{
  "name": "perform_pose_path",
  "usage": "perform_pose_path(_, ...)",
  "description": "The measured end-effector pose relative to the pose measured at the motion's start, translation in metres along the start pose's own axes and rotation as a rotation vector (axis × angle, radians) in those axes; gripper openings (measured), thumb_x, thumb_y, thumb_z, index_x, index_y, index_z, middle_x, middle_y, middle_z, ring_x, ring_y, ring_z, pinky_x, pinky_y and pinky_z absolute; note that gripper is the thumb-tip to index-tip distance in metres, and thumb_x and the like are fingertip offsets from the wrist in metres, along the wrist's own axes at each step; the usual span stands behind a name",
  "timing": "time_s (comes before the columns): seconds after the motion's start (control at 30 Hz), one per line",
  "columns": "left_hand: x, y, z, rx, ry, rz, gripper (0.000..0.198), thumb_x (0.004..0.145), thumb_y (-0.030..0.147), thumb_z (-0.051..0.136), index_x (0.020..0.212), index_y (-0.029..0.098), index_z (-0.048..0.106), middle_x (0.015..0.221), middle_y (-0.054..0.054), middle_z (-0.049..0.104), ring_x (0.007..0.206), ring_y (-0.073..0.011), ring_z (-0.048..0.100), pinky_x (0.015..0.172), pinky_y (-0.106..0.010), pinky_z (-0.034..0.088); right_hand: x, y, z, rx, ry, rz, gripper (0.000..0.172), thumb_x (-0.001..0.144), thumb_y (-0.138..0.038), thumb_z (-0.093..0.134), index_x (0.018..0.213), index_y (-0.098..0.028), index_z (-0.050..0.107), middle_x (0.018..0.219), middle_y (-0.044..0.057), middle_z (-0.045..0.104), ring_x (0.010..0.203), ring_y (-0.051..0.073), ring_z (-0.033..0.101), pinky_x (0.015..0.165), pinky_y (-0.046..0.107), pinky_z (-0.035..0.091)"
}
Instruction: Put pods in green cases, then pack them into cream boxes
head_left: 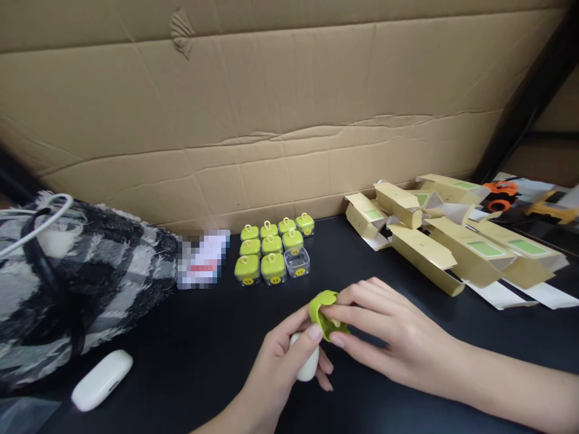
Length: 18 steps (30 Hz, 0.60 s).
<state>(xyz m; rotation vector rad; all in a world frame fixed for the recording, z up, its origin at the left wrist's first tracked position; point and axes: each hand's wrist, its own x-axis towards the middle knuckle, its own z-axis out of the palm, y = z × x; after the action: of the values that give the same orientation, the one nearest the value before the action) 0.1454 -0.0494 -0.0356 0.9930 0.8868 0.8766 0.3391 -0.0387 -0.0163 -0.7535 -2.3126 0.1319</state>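
Observation:
My left hand is wrapped round a small white earbud case near the front of the black table. My right hand pinches a lime-green silicone cover at the top of that case, fingers closed on it. Both hands meet over the table's middle front. Behind them stands a group of several small lime-green boxed cases, one of them a clear box.
A heap of folded tan cardboard cartons lies at the right. A black-and-white fuzzy bag with a white cable sits at the left, a white oval case before it. A cardboard wall backs the table. Orange items lie far right.

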Motion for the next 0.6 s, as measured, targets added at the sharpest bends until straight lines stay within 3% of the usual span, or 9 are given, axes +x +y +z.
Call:
perform_pose_path(0.1, -0.0003, 0.0013, -0.0001, -0.01, 0.021, -0.01, 0.056, 0.073, 0.049, 0.075, 0.12, 0.02, 0.068, 0.058, 0.001, 0.063, 0.052, -0.01, 0.056, 0.053, -0.022, 0.051, -0.0009, 0.0002, -0.0003, 0.186, -0.025, 0.122, 0.015, 0.094, -0.015, 0.056, 0.106, -0.02, 0.063, 0.095, 0.004, 0.065, 0.085, 0.016, 0.059, 0.074, 0.029, 0.042)
perform_pose_path(0.2, -0.0012, 0.0012, 0.0006, 0.013, 0.018, -0.014, 0.058, 0.073, 0.05, 0.075, 0.122, 0.02, 0.067, 0.056, 0.001, 0.063, 0.05, -0.0095, 0.055, 0.052, -0.021, 0.05, -0.0021, 0.0014, 0.0004, 0.243, -0.003, 0.138, 0.014, 0.095, -0.015, 0.055, 0.102, -0.02, 0.066, 0.088, 0.003, 0.064, 0.077, 0.015, 0.057, 0.068, 0.027, 0.042)
perform_pose_path(0.4, -0.0012, 0.001, 0.0023, 0.014, -0.031, -0.023, 0.061, 0.074, 0.052, 0.074, 0.124, 0.018, 0.065, 0.058, 0.001, 0.063, 0.05, -0.0092, 0.054, 0.051, -0.021, 0.049, -0.0028, 0.0011, 0.0002, 0.04, 0.016, 0.051, 0.014, 0.096, -0.015, 0.054, 0.098, -0.019, 0.066, 0.076, 0.001, 0.061, 0.067, 0.014, 0.049, 0.061, 0.03, 0.034)
perform_pose_path(0.6, -0.0034, 0.0019, 0.002, 0.027, -0.059, -0.026, 0.059, 0.078, 0.052, 0.07, 0.125, 0.018, 0.063, 0.055, 0.001, 0.062, 0.048, -0.0091, 0.053, 0.05, -0.02, 0.047, -0.0034, 0.004, 0.0002, -0.079, 0.143, 0.001, 0.018, 0.094, -0.012, 0.054, 0.094, -0.023, 0.068, 0.066, -0.002, 0.047, 0.059, 0.013, 0.044, 0.055, 0.028, 0.031)
